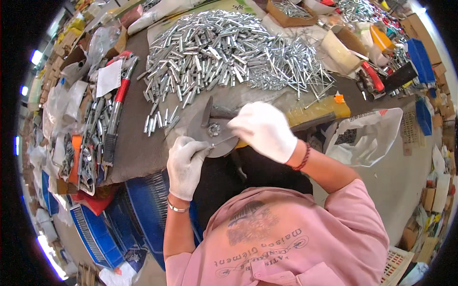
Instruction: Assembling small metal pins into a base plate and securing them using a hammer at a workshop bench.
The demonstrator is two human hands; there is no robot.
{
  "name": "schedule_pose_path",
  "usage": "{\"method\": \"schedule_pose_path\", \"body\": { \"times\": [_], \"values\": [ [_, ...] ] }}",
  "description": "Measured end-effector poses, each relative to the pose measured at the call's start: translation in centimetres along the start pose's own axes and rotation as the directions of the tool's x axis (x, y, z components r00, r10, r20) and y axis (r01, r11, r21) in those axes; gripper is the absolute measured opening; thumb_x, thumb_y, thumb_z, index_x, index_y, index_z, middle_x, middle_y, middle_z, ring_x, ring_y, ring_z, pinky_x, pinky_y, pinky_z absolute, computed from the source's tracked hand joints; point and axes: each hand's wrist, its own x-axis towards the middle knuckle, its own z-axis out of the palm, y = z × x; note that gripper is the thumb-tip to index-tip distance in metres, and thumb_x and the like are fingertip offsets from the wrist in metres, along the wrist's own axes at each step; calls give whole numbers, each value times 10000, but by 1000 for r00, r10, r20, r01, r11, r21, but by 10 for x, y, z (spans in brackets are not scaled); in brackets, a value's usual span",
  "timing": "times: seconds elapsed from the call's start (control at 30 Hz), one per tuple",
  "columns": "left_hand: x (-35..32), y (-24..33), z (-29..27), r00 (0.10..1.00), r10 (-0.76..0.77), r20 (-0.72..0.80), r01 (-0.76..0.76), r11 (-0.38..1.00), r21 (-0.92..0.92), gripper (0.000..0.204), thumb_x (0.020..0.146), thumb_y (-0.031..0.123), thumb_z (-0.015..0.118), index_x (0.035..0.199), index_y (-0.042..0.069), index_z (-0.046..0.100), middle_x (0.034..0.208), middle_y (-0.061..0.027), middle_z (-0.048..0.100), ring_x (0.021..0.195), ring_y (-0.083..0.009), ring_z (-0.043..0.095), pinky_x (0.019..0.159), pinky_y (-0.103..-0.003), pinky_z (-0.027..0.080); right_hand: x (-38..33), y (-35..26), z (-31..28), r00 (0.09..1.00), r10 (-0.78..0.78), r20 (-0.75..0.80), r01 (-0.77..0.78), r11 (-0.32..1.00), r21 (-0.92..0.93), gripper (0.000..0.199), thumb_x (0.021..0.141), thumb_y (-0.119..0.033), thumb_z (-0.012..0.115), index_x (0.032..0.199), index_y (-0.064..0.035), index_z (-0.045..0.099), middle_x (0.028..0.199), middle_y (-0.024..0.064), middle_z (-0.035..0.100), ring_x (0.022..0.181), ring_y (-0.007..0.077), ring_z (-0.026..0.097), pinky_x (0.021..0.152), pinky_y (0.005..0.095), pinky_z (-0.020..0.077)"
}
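My left grip pinches a metal piece; whether the right grip holds, I cannot tell; beyond both lies a hammer.

The dark grey counter carries a heap of silvery metal sleeves, slim metal pins beside them, and tools at left

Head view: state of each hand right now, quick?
Left hand: closed, pinching a small metal piece.
Right hand: fingers curled; cannot tell whether its grip holds anything.
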Motion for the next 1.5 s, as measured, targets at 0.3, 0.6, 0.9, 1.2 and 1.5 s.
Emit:
{"method": "schedule_pose_path", "body": {
  "times": [0.3, 0.6, 0.9, 1.2, 1.5],
  "values": [
    [11, 9, -4, 999, 48, -22, -48, 999, 12, 141, 812, 12, 821, 931, 80, 788, 912, -116, 686, 901, -330, 691, 831, -412, 550, 12, 80, -35, 965, 250, -86, -263, 873, -411, 77, 863, -186, 748, 831, -119, 729, 929, 95, 692, 917, 318, 700, 800, 457, 585],
    [-11, 9, -5, 999, 40, -35, -40, 999, 10, 90, 808, 88, 852, 887, 84, 811, 874, -111, 722, 863, -323, 713, 769, -417, 567, 10, 65, -21, 940, 332, -84, -341, 887, -313, 130, 847, -226, 788, 832, -117, 720, 918, 95, 670, 916, 318, 706, 797, 455, 580],
    [2, 6, -3, 999, 38, -25, -37, 999, 38, 127, 803, 96, 879, 913, 71, 821, 901, -114, 727, 865, -310, 713, 767, -411, 562, 19, 79, -11, 960, 280, -16, -270, 906, -327, 96, 902, -172, 702, 828, -116, 725, 897, 92, 679, 862, 324, 724, 756, 461, 596],
    [-1, 1, -1, 997, 75, -27, -74, 997, 23, 93, 839, 153, 844, 920, 118, 817, 900, -90, 711, 845, -322, 705, 743, -429, 561, 25, 41, -21, 987, 153, -43, -154, 988, -11, 16, 914, -109, 692, 917, -114, 706, 937, 98, 720, 820, 325, 733, 741, 433, 610],
    [2, 9, -1, 998, 45, -46, -44, 999, 29, 103, 849, 133, 823, 937, 83, 805, 931, -123, 717, 874, -352, 716, 771, -456, 575, 38, -52, 26, 953, -128, 273, 86, 983, 161, 480, 959, -128, 646, 1436, -169, 610, 968, 109, 710, 908, 343, 725, 787, 459, 592]
  ]
}}
